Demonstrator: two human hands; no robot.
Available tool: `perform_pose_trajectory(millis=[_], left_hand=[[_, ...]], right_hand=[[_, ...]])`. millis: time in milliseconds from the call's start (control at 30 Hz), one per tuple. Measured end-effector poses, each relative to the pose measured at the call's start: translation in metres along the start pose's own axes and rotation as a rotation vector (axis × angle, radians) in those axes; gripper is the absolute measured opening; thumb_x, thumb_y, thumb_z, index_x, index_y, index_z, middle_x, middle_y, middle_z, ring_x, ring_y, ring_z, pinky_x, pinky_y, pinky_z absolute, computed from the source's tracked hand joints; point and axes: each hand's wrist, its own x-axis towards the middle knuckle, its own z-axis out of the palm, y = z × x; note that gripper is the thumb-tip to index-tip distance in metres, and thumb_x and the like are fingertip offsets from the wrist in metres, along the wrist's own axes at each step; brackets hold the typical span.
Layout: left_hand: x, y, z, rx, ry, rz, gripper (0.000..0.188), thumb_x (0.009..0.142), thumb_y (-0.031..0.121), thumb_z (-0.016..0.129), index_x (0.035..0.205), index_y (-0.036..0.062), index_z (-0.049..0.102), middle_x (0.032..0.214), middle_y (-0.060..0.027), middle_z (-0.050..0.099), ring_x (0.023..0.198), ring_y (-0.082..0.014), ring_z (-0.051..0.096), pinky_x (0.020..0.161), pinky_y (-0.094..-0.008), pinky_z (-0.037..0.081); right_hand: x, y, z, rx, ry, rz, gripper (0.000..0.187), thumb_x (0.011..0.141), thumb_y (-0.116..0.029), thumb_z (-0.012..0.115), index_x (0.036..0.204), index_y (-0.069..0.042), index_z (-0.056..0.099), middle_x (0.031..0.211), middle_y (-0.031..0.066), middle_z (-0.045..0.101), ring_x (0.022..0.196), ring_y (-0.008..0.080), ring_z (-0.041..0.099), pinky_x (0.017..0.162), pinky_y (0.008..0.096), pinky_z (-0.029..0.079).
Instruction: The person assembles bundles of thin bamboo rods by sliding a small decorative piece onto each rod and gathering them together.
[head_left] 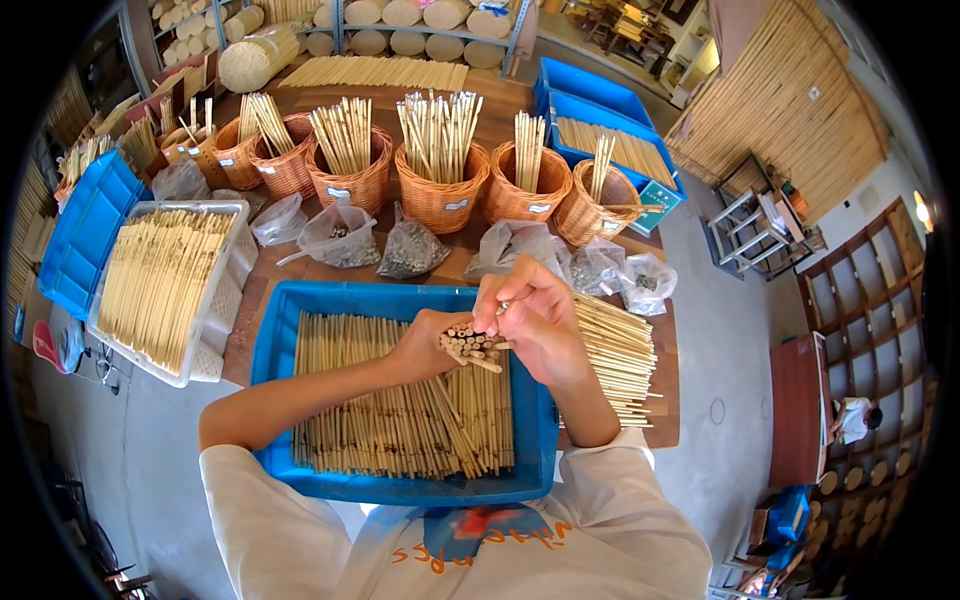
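One blue tray (268, 362) is seen at the centre of the wooden table (668, 372), filled with pale bamboo sticks (400, 420) too many to be counted. A small bundle of sticks (474, 346), roughly a dozen by their cut ends, is gripped in the left hand (428, 344), whose fingers are closed around it; the bundle is held just above the tray's upper right part. The right hand (532, 318) is set at 2 o'clock from the bundle, with fingers curled and fingertips pinched at the bundle's ends; whether a separate stick is pinched cannot be told.

A loose pile of sticks (618, 352) is laid on the table at 3 o'clock from the hands, just beside the tray. At 9 o'clock, one white crate (222, 290) of sticks is placed, and beyond it a blue lid (82, 232). At 12 o'clock, a row of wicker baskets (440, 190) is arranged, seven being countable, each with sticks standing upright. Between baskets and tray, about seven clear plastic bags (410, 250) are lying, with small dark contents. At 1 o'clock, two further blue bins (590, 92) are seen, the nearer holding sticks.
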Motion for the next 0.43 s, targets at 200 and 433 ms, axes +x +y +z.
perform_pose_trajectory(millis=[200, 433], left_hand=[[0.001, -0.006, 0.003, -0.021, 0.025, 0.038, 0.036, 0.074, 0.002, 0.084, 0.108, 0.0044, 0.071, 0.091, -0.0104, 0.076, 0.081, -0.0253, 0.074, 0.072, -0.0326, 0.056], [0.000, -0.011, 0.003, -0.028, 0.005, 0.049, 0.030, 0.075, -0.001, 0.080, 0.103, 0.0038, 0.071, 0.086, -0.0108, 0.075, 0.076, -0.0221, 0.073, 0.070, -0.0322, 0.055]], right_hand=[[0.000, -0.008, 0.008, -0.253, 0.072, -0.152, 0.017, 0.098, -0.016, 0.069, 0.106, -0.004, 0.060, 0.096, 0.0163, 0.067, 0.092, 0.0224, 0.064, 0.082, 0.0342, 0.050], [-0.001, -0.030, 0.000, -1.064, -0.091, -0.630, 0.018, 0.097, -0.009, 0.067, 0.113, 0.000, 0.063, 0.117, 0.0200, 0.070, 0.099, 0.0324, 0.068, 0.092, 0.0387, 0.052]])
